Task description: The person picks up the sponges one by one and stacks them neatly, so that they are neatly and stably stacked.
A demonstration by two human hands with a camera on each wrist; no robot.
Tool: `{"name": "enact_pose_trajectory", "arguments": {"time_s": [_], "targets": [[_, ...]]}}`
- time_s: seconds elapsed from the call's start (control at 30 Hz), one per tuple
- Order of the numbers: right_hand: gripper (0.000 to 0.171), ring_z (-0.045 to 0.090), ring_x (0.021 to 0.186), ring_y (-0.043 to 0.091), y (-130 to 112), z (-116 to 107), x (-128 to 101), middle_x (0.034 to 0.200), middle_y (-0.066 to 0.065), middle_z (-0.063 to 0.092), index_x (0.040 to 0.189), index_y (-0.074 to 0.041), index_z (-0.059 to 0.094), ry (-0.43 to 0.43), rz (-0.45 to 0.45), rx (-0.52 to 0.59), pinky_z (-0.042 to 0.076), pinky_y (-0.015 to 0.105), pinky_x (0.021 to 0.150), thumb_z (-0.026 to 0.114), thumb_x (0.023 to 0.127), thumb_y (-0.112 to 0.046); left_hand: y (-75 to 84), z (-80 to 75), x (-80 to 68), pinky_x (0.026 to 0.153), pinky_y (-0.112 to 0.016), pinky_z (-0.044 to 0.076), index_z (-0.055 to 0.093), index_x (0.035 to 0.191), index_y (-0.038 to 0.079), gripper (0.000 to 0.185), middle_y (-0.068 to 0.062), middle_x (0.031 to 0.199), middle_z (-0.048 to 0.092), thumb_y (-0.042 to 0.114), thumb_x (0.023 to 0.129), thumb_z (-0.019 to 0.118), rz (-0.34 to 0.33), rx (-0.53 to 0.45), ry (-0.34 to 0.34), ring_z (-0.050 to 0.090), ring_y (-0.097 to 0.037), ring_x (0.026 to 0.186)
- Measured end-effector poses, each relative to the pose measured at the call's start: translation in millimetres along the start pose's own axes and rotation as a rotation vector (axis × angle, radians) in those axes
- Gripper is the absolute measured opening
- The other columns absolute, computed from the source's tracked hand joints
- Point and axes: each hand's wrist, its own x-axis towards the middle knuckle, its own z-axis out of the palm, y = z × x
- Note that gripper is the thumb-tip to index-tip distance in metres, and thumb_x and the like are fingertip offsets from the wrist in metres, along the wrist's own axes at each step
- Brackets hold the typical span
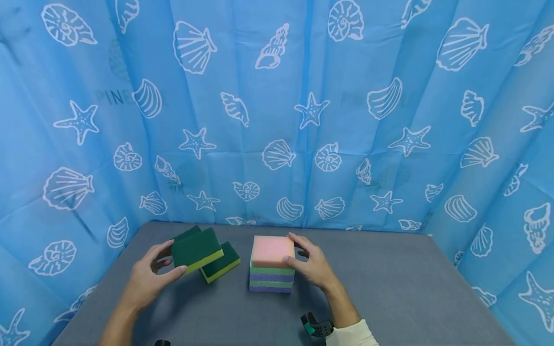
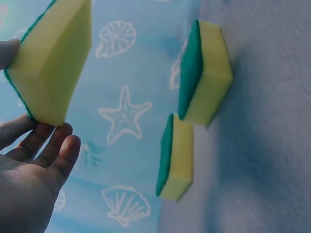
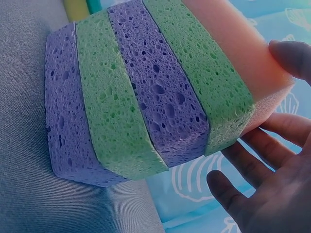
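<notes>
My left hand (image 1: pixel 144 278) grips a yellow sponge with a dark green scouring side (image 1: pixel 195 250), thumb on the near edge and fingers on the far one. In the left wrist view this sponge (image 2: pixel 53 63) hangs above the table, green side up. Two more such sponges, one nearer (image 1: pixel 225 263) and one partly hidden behind (image 1: pixel 189 232), lie on the table below it. My right hand (image 1: pixel 319 266) pinches a pink-orange sponge (image 1: pixel 272 251) at its right end. That sponge tops a stack of alternating green (image 3: pixel 199 73) and purple (image 3: pixel 155 82) porous sponges.
A grey cloth-covered table (image 1: pixel 381 288) lies under everything. Behind it and along both sides hangs a blue curtain (image 1: pixel 268 192) with white shell and starfish prints. A black and green strap (image 1: pixel 318 327) shows by the right wrist.
</notes>
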Motion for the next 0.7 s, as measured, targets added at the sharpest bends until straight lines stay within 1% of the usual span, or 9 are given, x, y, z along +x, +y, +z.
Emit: {"name": "enact_pose_trajectory", "arguments": {"time_s": [0.03,0.07,0.13,0.2,0.23,0.27,0.3,0.4,0.7], "targets": [[0.058,0.048,0.121,0.036,-6,-1,0,0.137,0.02,0.05,0.141,0.003,0.046,-0.004,0.0,0.002,0.037,0.061,0.095,0.069,0.09,-0.013,-6.1,2.8,2.8,0.094,-0.025,0.043,0.038,0.148,0.026,0.073,0.0,0.134,0.045,0.039,0.085,0.074,0.011,0.009,0.008,0.047,-0.017,0.118],[0.058,0.048,0.121,0.037,-12,-2,-1,0.136,0.022,0.049,0.141,0.004,0.046,-0.008,0.002,-0.001,0.037,0.061,0.095,0.068,0.09,-0.011,5.3,2.3,3.1,0.096,-0.027,0.042,0.037,0.148,0.023,0.074,-0.001,0.135,0.045,0.038,0.086,0.073,0.01,-0.009,-0.009,0.046,-0.018,0.12],[0.057,0.047,0.121,0.04,-25,-3,-2,0.136,0.026,0.048,0.14,0.008,0.044,-0.015,0.016,-0.001,0.037,0.062,0.095,0.067,0.089,-0.007,38.2,0.6,2.5,0.096,-0.031,0.043,0.038,0.148,0.015,0.074,-0.008,0.134,0.045,0.032,0.086,0.075,-0.005,-0.035,-0.036,0.046,-0.024,0.12],[0.057,0.047,0.121,0.042,-31,-4,-2,0.136,0.028,0.047,0.139,0.01,0.043,-0.021,0.026,0.001,0.036,0.063,0.095,0.067,0.089,-0.004,80.1,-1.3,-0.9,0.096,-0.033,0.043,0.04,0.146,0.007,0.073,-0.012,0.132,0.046,0.03,0.086,0.075,-0.029,-0.055,-0.056,0.046,-0.029,0.12],[0.057,0.047,0.121,0.042,-32,-4,-2,0.136,0.028,0.047,0.139,0.01,0.043,-0.022,0.027,0.0,0.036,0.063,0.095,0.067,0.089,-0.004,82.4,-0.2,-0.2,0.095,-0.032,0.044,0.04,0.145,0.007,0.073,-0.012,0.132,0.047,0.03,0.086,0.075,-0.019,-0.055,-0.059,0.046,-0.028,0.119],[0.057,0.047,0.121,0.042,-32,-3,-3,0.135,0.028,0.048,0.139,0.01,0.043,-0.022,0.029,0.0,0.036,0.063,0.095,0.067,0.089,-0.004,97.4,-1.0,-1.1,0.094,-0.032,0.044,0.041,0.144,0.003,0.072,-0.015,0.131,0.047,0.028,0.086,0.076,-0.022,-0.064,-0.066,0.047,-0.031,0.118],[0.057,0.047,0.121,0.042,-32,-3,-3,0.135,0.028,0.048,0.139,0.01,0.044,-0.022,0.03,0.002,0.036,0.063,0.095,0.067,0.089,-0.004,100.4,0.0,0.0,0.093,-0.03,0.045,0.042,0.143,0.003,0.071,-0.014,0.131,0.047,0.028,0.086,0.076,-0.019,-0.055,-0.069,0.047,-0.031,0.118],[0.058,0.047,0.121,0.042,-32,-2,-3,0.135,0.028,0.047,0.139,0.01,0.043,-0.022,0.031,0.007,0.036,0.064,0.095,0.067,0.089,-0.004,106.1,2.6,3.5,0.092,-0.028,0.046,0.043,0.143,0.004,0.07,-0.012,0.131,0.048,0.027,0.086,0.076,-0.006,-0.06,-0.089,0.048,-0.029,0.118],[0.058,0.046,0.121,0.044,-32,-6,-1,0.136,0.029,0.046,0.14,0.01,0.042,-0.024,-0.001,0.011,0.037,0.063,0.093,0.066,0.089,-0.002,118.5,17.3,17.6,0.096,-0.042,0.044,0.043,0.143,0.004,0.069,-0.013,0.136,0.045,0.022,0.085,0.077,0.061,-0.129,-0.142,0.048,-0.03,0.12]]}}
